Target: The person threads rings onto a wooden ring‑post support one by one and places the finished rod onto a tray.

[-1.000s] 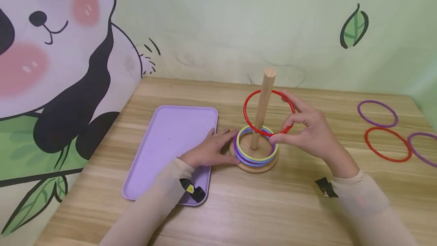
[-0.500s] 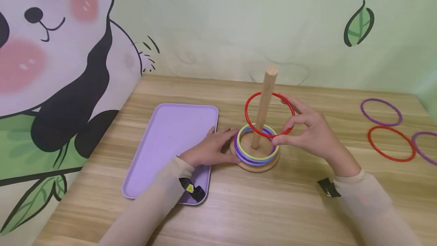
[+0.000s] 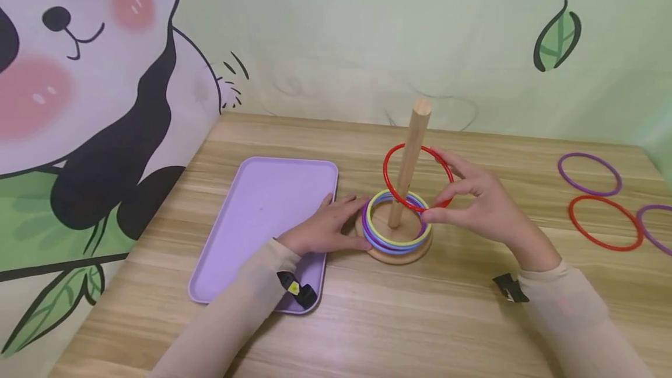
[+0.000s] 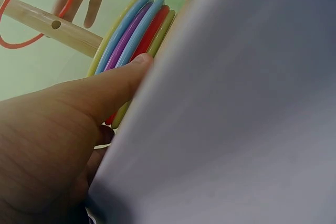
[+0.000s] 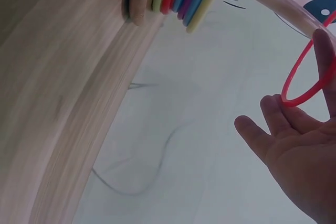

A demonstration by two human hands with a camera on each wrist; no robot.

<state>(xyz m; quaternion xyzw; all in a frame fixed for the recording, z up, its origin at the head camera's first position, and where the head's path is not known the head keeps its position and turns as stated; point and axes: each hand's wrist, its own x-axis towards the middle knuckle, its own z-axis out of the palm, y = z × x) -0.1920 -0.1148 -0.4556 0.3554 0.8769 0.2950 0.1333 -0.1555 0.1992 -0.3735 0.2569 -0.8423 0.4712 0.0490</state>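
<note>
- Two bare hands work at a wooden peg stand [image 3: 406, 252] on the light wooden table [image 3: 420, 319].
- Right hand [image 3: 483, 206] pinches a thin red plastic ring [image 3: 417, 177] between thumb and fingers; the ring is tilted and encircles the upright wooden peg [image 3: 412, 156] partway down, above the stack.
- Left hand [image 3: 325, 227] lies with fingers straight and relaxed, their tips touching the side of the stacked coloured rings [image 3: 397, 227] and the round base; the left wrist view shows a fingertip against the ring edges.
- Under the left wrist and forearm lies a flat lilac rectangular tray [image 3: 262, 220].
- Well off beyond the right hand, loose rings rest on the table: a purple ring [image 3: 590, 174], a red ring [image 3: 605, 222] and another purple ring at the frame edge [image 3: 653, 226].
- Behind both hands hangs a pale green backdrop with a cartoon panda [image 3: 79, 104].
</note>
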